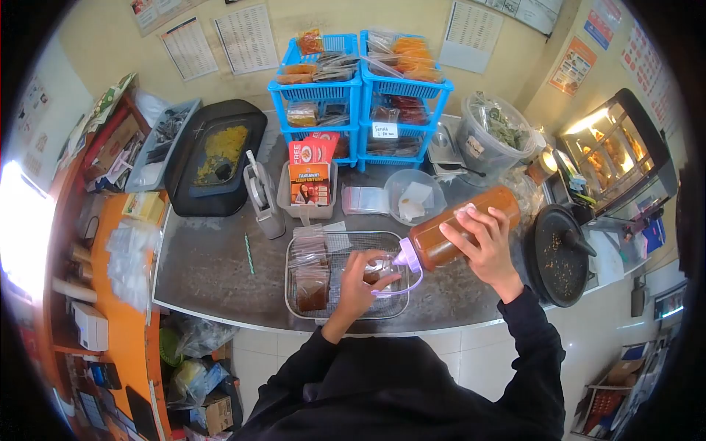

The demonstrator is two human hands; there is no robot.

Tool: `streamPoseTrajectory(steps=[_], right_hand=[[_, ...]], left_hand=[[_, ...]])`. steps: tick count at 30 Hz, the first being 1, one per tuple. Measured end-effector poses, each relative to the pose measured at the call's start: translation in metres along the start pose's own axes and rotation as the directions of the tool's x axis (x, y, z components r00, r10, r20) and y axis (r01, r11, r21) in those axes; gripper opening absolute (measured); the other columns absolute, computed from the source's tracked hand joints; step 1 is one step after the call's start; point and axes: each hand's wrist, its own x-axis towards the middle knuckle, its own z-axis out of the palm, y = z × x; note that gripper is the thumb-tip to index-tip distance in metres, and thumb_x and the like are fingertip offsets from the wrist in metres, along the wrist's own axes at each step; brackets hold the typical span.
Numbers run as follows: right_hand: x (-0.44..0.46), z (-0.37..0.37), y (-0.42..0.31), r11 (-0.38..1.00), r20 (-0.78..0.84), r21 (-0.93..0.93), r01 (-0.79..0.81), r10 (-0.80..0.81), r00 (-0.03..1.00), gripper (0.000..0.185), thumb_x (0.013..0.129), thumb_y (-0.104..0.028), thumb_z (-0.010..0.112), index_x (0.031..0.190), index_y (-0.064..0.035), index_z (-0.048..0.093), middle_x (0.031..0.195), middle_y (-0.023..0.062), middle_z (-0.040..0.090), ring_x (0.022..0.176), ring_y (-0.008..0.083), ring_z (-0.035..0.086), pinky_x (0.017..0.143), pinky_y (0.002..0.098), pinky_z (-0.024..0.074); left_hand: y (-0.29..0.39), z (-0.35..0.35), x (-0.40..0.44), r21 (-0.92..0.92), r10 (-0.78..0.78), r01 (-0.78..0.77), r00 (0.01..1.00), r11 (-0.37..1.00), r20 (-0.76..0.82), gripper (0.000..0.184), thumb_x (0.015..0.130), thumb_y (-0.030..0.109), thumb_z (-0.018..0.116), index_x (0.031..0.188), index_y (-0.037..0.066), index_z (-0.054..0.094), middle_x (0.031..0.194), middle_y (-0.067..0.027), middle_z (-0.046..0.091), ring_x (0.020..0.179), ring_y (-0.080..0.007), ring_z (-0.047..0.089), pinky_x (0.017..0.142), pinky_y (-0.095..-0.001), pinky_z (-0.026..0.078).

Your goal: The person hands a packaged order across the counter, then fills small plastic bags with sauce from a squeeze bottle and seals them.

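Cream walls [353,16] hung with printed sheets stand behind my dark worktop [202,257], its front edge close to my body. Two blue tiered racks [315,92] full of packets stand side by side at the back. Nearer me, just left of my right hand, a wire basket [375,237] sits on the worktop.

Over the basket's right side I have a large squeeze bottle [441,242] of reddish-brown sauce, tipped steeply so its lilac cap [409,255] points down to the left. My right hand [482,246] holds it near its base, fingers spread wide across the side.

My left hand [358,285] is over the basket, fingers curled, thumb and fingertips nearly closed on a small clear bag [380,268] with brown sauce in it. That bag lies between my hands, right at the nozzle [399,259]; I can't quite tell whether the tip is inside its mouth. Filled sachets [312,283] lie stacked in the basket, left of my left hand.
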Motion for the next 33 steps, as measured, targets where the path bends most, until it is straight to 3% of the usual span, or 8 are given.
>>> streamPoseTrajectory(steps=[5,14,19,22,25,29,32,33], right_hand=[[-0.009,0.000,-0.001,0.999,0.012,0.029,-0.041,0.040,0.999,0.050,0.081,-0.008,0.061,0.127,-0.0283,0.065,0.125,-0.0021,0.058,0.119,0.0179,0.052,0.106,0.0458,0.0324],[-0.043,0.015,-0.027,0.890,0.088,0.305,-0.340,0.329,0.940,0.081,0.056,-0.004,0.078,0.133,-0.0201,0.058,0.124,0.0057,0.056,0.121,0.0278,0.051,0.104,0.0488,0.0332],[-0.060,0.035,-0.066,0.592,0.162,0.528,-0.609,0.633,0.757,0.080,0.055,-0.006,0.082,0.130,-0.0104,0.056,0.123,0.0141,0.055,0.115,0.0326,0.053,0.097,0.0436,0.0407],[-0.079,0.055,-0.082,0.307,0.235,0.635,-0.709,0.797,0.556,0.085,0.058,-0.012,0.089,0.133,-0.0043,0.050,0.122,0.0156,0.055,0.114,0.0325,0.055,0.093,0.0387,0.0457],[-0.100,0.089,-0.101,0.053,0.219,0.795,-0.605,0.904,0.367,0.086,0.062,-0.017,0.091,0.133,-0.0004,0.046,0.126,0.0145,0.053,0.117,0.0296,0.054,0.098,0.0396,0.0436],[-0.118,0.107,-0.115,0.034,0.214,0.758,-0.651,0.930,0.299,0.088,0.065,-0.020,0.091,0.135,0.0021,0.043,0.129,0.0168,0.051,0.121,0.0292,0.051,0.103,0.0402,0.0391],[-0.126,0.099,-0.121,0.213,0.203,0.589,-0.780,0.895,0.397,0.088,0.068,-0.018,0.091,0.137,-0.0010,0.039,0.128,0.0137,0.048,0.120,0.0270,0.051,0.101,0.0387,0.0419],[-0.123,0.089,-0.129,0.194,0.143,0.560,-0.806,0.935,0.325,0.083,0.070,-0.018,0.090,0.135,-0.0012,0.040,0.127,0.0139,0.048,0.119,0.0281,0.050,0.101,0.0392,0.0410]], left_hand=[[0.001,0.001,0.003,0.044,0.035,-0.037,0.999,0.998,0.035,0.048,0.071,0.009,0.088,0.110,0.007,0.061,0.103,-0.0076,0.061,0.086,-0.0154,0.062,0.064,-0.0257,0.055],[0.002,0.007,0.000,-0.065,-0.046,0.050,0.997,0.997,0.057,0.051,0.070,0.007,0.087,0.113,0.007,0.059,0.108,-0.0073,0.062,0.088,-0.0137,0.062,0.065,-0.0246,0.053],[-0.012,0.019,-0.004,-0.339,-0.153,0.179,0.983,0.924,0.102,0.055,0.075,0.001,0.082,0.121,0.006,0.054,0.108,-0.0081,0.061,0.093,-0.0139,0.061,0.063,-0.0251,0.054],[-0.010,0.031,0.002,-0.651,-0.164,0.185,0.982,0.736,0.093,0.054,0.080,0.000,0.078,0.125,0.006,0.049,0.114,-0.0102,0.063,0.099,-0.0155,0.061,0.075,-0.0284,0.054],[0.002,0.029,0.004,-0.807,-0.343,0.362,0.915,0.467,0.212,0.049,0.085,0.002,0.072,0.127,0.008,0.047,0.118,-0.0100,0.062,0.111,-0.0192,0.061,0.092,-0.0334,0.051],[-0.008,0.034,0.003,-0.866,-0.349,0.302,0.923,0.400,0.161,0.049,0.088,0.010,0.073,0.129,0.010,0.048,0.122,-0.0077,0.061,0.118,-0.0203,0.057,0.099,-0.0376,0.047],[-0.006,0.034,0.002,-0.866,-0.341,0.278,0.931,0.416,0.134,0.049,0.087,0.009,0.074,0.129,0.011,0.048,0.121,-0.0076,0.062,0.121,-0.0209,0.057,0.098,-0.0370,0.048],[-0.002,0.035,0.001,-0.854,-0.323,0.248,0.941,0.457,0.100,0.049,0.087,0.007,0.074,0.128,0.010,0.048,0.121,-0.0076,0.062,0.121,-0.0210,0.057,0.097,-0.0361,0.048]])
